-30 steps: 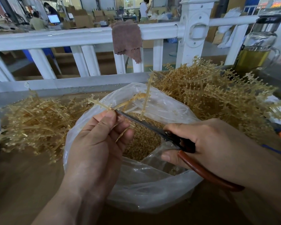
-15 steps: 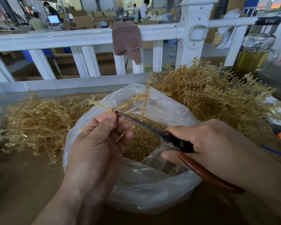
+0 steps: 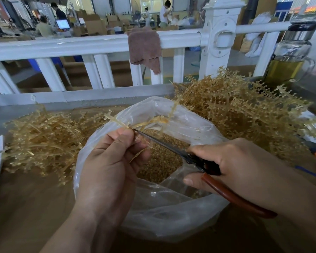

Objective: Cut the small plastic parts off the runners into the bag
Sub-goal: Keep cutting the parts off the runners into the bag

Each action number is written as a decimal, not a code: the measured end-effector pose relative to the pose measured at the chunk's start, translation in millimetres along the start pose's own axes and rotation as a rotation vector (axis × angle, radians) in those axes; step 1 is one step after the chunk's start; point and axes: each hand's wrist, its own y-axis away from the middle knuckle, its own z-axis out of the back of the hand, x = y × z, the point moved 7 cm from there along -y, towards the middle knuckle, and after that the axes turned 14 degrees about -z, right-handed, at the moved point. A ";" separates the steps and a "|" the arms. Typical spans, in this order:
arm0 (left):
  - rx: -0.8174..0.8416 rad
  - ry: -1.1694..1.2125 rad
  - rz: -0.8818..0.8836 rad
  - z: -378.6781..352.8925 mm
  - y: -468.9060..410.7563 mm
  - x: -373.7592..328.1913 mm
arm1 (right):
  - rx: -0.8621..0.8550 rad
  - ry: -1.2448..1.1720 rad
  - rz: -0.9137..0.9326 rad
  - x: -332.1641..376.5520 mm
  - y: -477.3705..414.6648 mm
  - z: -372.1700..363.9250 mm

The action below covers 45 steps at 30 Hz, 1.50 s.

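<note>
Bag (image 3: 171, 216) sits between runner piles (image 3: 44, 141) — railing (image 3: 80, 46) behind.

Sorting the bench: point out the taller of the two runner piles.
The runner pile right of the bag, by the glass bottle: it heaps high, while the left pile lies low and flat.

Two hands are counted: left hand (image 3: 108, 161), right hand (image 3: 235, 161). One bag (image 3: 171, 216), one pair of scissors (image 3: 162, 143), one cloth (image 3: 144, 46) and one bottle (image 3: 290, 57) are seen, plus two runner heaps: left heap (image 3: 40, 139), right heap (image 3: 235, 110).
</note>
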 end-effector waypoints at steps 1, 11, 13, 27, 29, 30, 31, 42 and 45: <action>0.001 -0.018 -0.020 0.6 -0.7 -2.1 | 0.022 -0.027 0.006 -0.9 -0.7 -0.4; 0.049 -0.301 -0.198 -2.1 0.2 -16.4 | -0.005 -0.109 0.010 1.3 1.8 3.2; 0.052 -0.308 -0.190 -1.9 -0.2 -15.7 | -0.007 -0.106 0.003 1.1 2.0 3.7; 0.051 -0.122 -0.091 -4.8 -1.4 -11.2 | 0.002 -0.105 -0.022 -2.7 2.1 5.4; 0.041 -0.139 -0.086 -2.0 -1.5 -9.6 | -0.003 -0.087 -0.024 -2.7 1.7 4.9; 0.039 -0.137 -0.082 -2.0 -1.6 -9.3 | -0.003 -0.079 -0.030 -3.5 1.3 4.3; 0.040 -0.135 -0.084 -1.4 -1.8 -8.8 | -0.002 -0.075 -0.037 -4.6 0.8 3.6; 0.065 -0.196 -0.138 -0.5 -1.8 -12.7 | 0.053 -0.030 -0.059 -4.7 0.5 0.9; 0.079 -0.205 -0.159 -0.9 -1.7 -14.0 | 0.043 -0.006 -0.063 -4.8 0.5 1.5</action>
